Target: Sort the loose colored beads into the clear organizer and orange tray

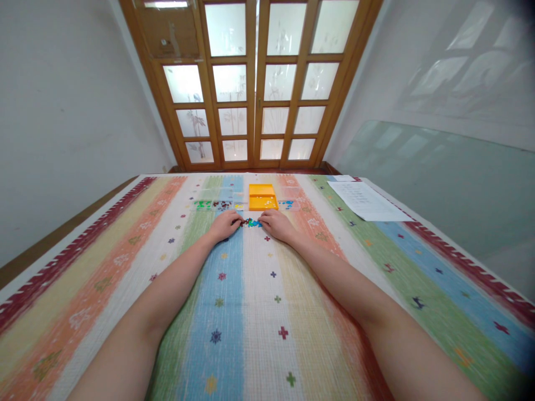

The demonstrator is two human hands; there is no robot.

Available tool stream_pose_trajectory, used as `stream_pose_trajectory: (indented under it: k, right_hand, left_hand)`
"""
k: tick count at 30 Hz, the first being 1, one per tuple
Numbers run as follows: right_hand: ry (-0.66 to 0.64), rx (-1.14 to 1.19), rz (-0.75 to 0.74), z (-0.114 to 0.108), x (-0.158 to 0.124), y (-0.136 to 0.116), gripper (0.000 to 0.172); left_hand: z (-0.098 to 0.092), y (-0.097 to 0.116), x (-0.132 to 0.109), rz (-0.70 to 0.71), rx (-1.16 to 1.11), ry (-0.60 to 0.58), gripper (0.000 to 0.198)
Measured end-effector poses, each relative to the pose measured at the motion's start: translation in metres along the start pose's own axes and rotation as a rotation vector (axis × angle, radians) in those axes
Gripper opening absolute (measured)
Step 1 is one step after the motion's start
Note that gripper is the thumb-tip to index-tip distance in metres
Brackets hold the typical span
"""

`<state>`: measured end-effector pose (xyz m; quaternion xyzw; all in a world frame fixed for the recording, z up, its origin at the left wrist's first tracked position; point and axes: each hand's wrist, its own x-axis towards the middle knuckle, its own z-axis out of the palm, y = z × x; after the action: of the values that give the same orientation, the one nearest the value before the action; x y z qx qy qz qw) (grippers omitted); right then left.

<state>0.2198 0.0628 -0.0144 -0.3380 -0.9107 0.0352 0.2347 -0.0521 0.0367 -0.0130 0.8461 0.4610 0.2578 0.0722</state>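
Note:
My left hand (226, 224) and my right hand (275, 224) rest on the striped tablecloth, facing each other across a small cluster of colored pieces (252, 223). The cluster mixes brown, green and blue bits, too small to name. My left fingers are pinched together at its left end, by the brown bits. On the other side, my right fingertips close at the blue end. Whatever either hand pinches is hidden. Just beyond stand clear boxes with green pieces (203, 205), brown pieces (223, 205), yellow pieces (238, 206) and blue pieces (287, 205). Among them, an open orange box (262, 189) holds white bits.
Printed paper sheets (365, 200) lie at the table's far right. The tablecloth (259, 312) has colored stripes and small printed figures. Behind the table is a wooden door (254, 83) with glass panes, and a glass panel (438, 184) leans at the right wall.

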Motion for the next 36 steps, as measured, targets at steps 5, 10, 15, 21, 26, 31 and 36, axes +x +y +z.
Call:
stream_pose_trajectory:
  k: [5, 10, 15, 21, 26, 31, 36]
  right_hand:
    - [-0.005, -0.027, 0.0, 0.0017, 0.0017, -0.0005, 0.026]
    - [-0.004, -0.035, -0.014, 0.0006, 0.0018, 0.0003, 0.028]
    - [0.0, -0.035, -0.028, -0.0002, 0.0004, 0.0011, 0.027]
    - [0.004, -0.037, -0.046, 0.0018, 0.0017, 0.0013, 0.027]
    - [0.011, -0.014, -0.037, 0.0015, 0.0035, -0.0003, 0.024]
    - [0.017, -0.031, -0.043, 0.0008, 0.0018, 0.0008, 0.023]
    - [0.013, -0.006, -0.039, 0.0039, 0.0016, 0.0038, 0.026]
  left_hand:
    - [0.0013, -0.0018, 0.0, 0.006, -0.008, 0.005, 0.022]
    - [0.002, -0.0026, 0.0001, 0.016, -0.004, 0.003, 0.022]
    - [0.0013, -0.001, -0.0002, 0.002, -0.009, 0.004, 0.022]
    - [0.0007, -0.0003, -0.0001, 0.0, -0.015, -0.003, 0.022]
    - [0.0007, 0.0006, -0.0001, -0.011, -0.015, -0.002, 0.022]
    - [0.0008, 0.0007, -0.0003, -0.004, -0.013, 0.005, 0.022]
    - [0.0011, 0.0008, -0.0004, -0.008, -0.009, 0.003, 0.023]
